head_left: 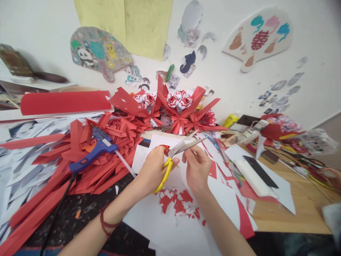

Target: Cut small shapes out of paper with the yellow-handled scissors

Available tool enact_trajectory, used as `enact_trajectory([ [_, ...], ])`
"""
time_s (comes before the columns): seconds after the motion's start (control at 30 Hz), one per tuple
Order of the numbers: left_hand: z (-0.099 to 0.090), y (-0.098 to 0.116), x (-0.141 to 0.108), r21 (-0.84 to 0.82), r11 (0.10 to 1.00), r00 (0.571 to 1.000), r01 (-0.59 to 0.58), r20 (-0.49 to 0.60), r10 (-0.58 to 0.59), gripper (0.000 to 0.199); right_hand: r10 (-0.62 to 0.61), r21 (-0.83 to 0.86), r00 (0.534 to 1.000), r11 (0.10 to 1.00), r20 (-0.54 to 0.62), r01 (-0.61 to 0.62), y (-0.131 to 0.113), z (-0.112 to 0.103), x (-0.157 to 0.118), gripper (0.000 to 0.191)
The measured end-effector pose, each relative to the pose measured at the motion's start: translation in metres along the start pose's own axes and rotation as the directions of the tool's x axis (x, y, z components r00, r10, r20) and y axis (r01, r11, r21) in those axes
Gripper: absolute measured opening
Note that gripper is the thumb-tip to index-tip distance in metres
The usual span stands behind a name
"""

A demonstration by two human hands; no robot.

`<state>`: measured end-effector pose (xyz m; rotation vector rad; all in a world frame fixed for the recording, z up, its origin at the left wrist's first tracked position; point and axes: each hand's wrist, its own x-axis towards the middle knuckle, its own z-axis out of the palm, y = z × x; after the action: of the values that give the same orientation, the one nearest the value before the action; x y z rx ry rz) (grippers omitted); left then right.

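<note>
Scissors (pixel 173 152) with a yellow and red handle sit at the middle of the view, blades parted and pointing toward 2 o'clock. The left hand (pixel 152 170) is curled around the handle, which its fingers partly hide. The right hand (pixel 198 170) is just beside the blades, fingers bent close together; whether it pinches any paper, I cannot tell.

Taking the scissors as the clock's centre, the only clear writing is a red double-happiness character (pixel 259 40) on a fan-shaped board (pixel 278 37) between 1 and 2 o'clock. At 9 o'clock, a blue glue gun (pixel 102 146) has a small white label (pixel 105 142), too small to read. A yellow bottle (pixel 231 119) at 2 o'clock carries print that is blurred. The phone (pixel 260 171) just past 3 o'clock shows a dark face.

Red paper scraps (pixel 181 202) lie at 6 o'clock on white paper (pixel 149 217), which hides part of the bench (pixel 93 209). Red folded strips (pixel 114 170) cover more at 8 o'clock. Another person's hand (pixel 331 176) is cut off by the edge at 3 o'clock.
</note>
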<state>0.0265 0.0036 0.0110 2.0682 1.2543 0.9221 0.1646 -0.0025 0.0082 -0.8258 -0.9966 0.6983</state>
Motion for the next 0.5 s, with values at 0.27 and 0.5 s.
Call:
enact_trajectory([
  [0.27,0.0005,0.0041,-0.0004,0.016,1.0,1.0,0.006,-0.004,-0.006,0.026,-0.017,-0.022,1.0,1.0,-0.021,0.016,0.001,0.0007,-0.001,0.007],
  [0.5,0.0019,0.0057,-0.0016,0.036,0.999,1.0,0.009,0.005,-0.009,0.024,-0.018,-0.032,1.0,0.999,-0.013,0.018,0.0016,0.0005,-0.0018,0.006],
])
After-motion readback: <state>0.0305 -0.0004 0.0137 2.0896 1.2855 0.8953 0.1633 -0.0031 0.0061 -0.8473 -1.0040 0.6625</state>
